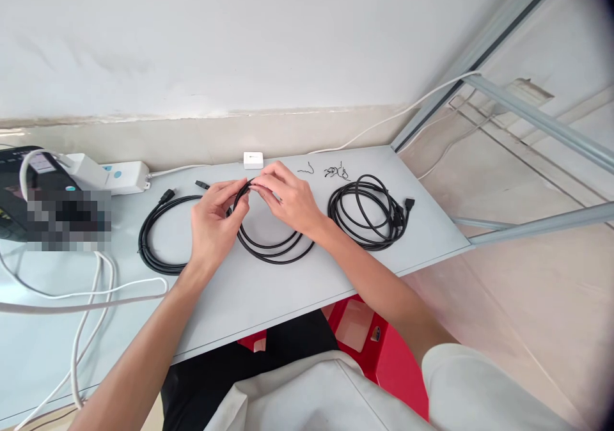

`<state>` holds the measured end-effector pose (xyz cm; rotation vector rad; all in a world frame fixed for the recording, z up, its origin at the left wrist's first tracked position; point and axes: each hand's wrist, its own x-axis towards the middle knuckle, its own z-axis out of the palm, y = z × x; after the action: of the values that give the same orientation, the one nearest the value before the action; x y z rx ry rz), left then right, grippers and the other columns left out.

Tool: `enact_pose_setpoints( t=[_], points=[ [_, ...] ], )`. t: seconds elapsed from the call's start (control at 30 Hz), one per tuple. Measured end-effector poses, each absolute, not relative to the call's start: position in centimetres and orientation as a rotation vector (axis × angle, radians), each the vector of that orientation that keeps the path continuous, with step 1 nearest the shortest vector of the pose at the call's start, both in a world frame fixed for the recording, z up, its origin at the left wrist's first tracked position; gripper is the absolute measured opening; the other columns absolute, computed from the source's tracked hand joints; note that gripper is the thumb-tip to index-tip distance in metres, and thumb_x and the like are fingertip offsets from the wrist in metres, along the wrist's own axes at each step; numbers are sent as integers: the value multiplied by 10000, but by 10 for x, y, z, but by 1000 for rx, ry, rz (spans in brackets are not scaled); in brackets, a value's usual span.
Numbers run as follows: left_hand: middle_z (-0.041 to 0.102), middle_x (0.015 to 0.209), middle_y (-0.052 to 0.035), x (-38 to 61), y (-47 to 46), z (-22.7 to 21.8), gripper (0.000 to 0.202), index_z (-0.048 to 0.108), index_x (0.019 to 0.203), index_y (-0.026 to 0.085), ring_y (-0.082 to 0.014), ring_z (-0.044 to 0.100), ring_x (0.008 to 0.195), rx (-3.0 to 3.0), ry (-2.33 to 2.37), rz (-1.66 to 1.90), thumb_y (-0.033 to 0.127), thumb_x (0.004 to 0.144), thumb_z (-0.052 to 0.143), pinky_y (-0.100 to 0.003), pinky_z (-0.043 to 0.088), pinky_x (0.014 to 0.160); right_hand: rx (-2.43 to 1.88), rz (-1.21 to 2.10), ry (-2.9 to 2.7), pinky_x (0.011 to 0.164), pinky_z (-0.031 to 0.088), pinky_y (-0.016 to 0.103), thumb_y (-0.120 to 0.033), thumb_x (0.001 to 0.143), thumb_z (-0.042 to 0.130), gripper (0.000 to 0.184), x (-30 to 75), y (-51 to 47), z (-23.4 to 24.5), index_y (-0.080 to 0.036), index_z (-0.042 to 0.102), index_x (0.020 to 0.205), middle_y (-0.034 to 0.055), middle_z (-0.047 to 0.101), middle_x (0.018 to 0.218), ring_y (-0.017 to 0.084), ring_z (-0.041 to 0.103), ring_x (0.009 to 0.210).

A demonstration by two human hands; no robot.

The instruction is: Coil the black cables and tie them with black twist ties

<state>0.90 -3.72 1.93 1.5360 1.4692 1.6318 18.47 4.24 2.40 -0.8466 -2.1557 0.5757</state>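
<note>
pale grey flat tabletop (268, 297): black round-looped plastic-sheathed cable (278, 262) at middle, clamped in left hand (215, 223), pinched at top by right hand (290, 197); securing of loops seemingly under way; snug grip probably called for.

The middle coiled black cable (275, 263) has a smooth, faintly glossy plastic covering; the flat pale-grey tabletop (268, 293) looks smooth and matt. The slim grey-blue frame (542, 118) looks metal, the pale sleeve (463, 380) matt cloth.

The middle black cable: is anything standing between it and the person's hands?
Nothing visible: the left hand and right hand are both on the middle black cable. The left coil and right coil flank it.
</note>
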Motion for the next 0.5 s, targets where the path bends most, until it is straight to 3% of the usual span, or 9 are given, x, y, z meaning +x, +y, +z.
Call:
enact_pose_setpoints(
  t=[0.23, 0.5],
  points=[
    [788, 1294, -76, 14, -41, 20, 312, 851, 1312, 287, -224, 764, 1127, 1606, 1541, 1641, 341, 1026, 740, -384, 670, 974, -869, 767, -1962, 740, 473, 312, -444, 1124, 596, 237, 180, 32, 31, -244, 663, 1018, 82, 702, 1138, 185, 633, 879],
    [783, 1295, -71, 13, -42, 19, 317, 851, 1319, 312, -227, 752, 1119, 1665, 1561, 1650, 302, 1033, 717, -378, 645, 942, -893, 1313, -1584, 609, 503, 264, -588, 989, 773, 388, 174, 21, 37, -224, 662, 910, 23, 746, 873, 139, 672, 679]
  ],
)
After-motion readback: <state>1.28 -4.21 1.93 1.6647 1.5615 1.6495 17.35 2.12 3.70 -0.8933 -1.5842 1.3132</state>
